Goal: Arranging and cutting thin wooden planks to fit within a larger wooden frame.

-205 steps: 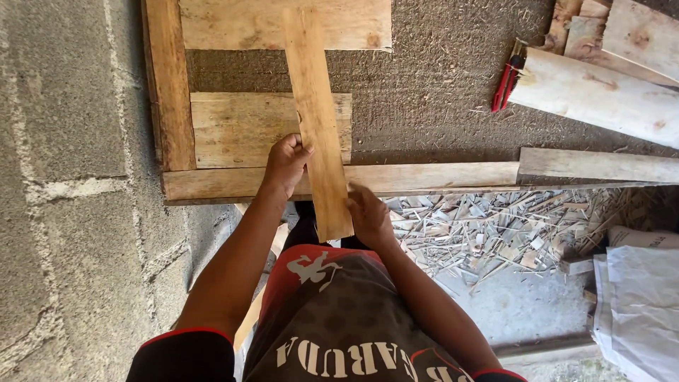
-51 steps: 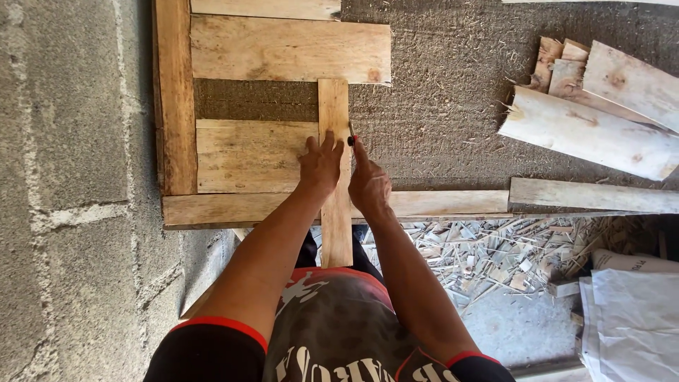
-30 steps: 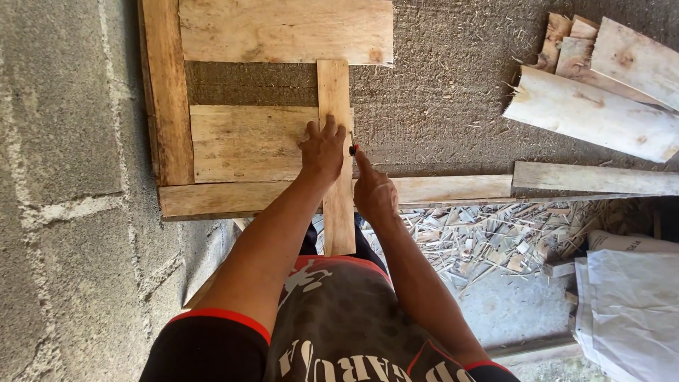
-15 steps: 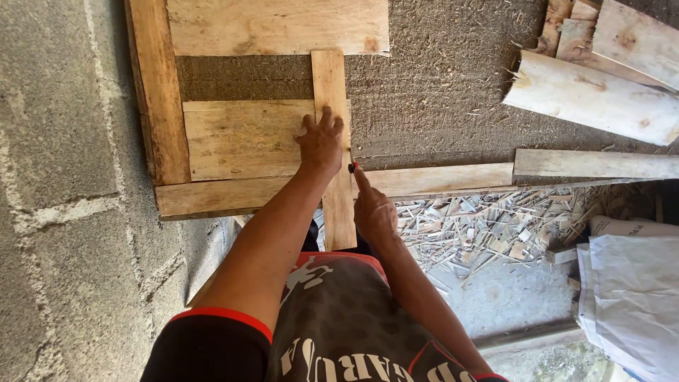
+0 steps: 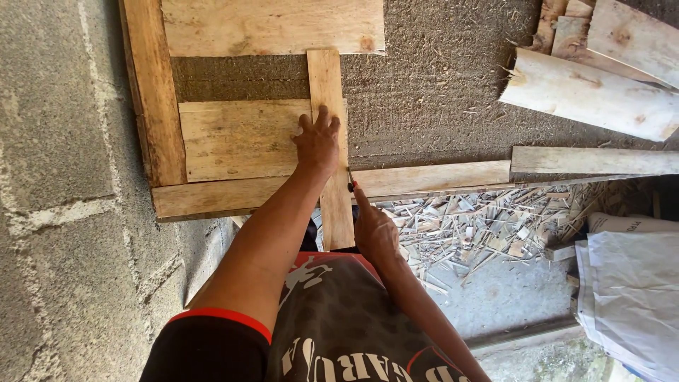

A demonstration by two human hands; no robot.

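A narrow upright wooden slat (image 5: 327,78) lies across a frame of planks: a wide top board (image 5: 269,25), a middle board (image 5: 237,138), a left post (image 5: 152,92) and a long bottom rail (image 5: 431,177). My left hand (image 5: 317,141) presses flat on the slat where it crosses the middle board. My right hand (image 5: 373,230) sits lower, beside the slat's right edge, pinching a small pencil (image 5: 350,182) whose tip touches the slat at the bottom rail.
A grey block wall (image 5: 64,212) fills the left. Loose planks (image 5: 594,92) lie at the upper right on rough ground. Wood chips and offcuts (image 5: 488,226) are scattered below the rail. White sacks (image 5: 629,276) lie at the right edge.
The slat was slid up from a tilted position to upright across the frame. In the last second my right hand moved down along the slat's right edge with the pencil; my left hand stayed.
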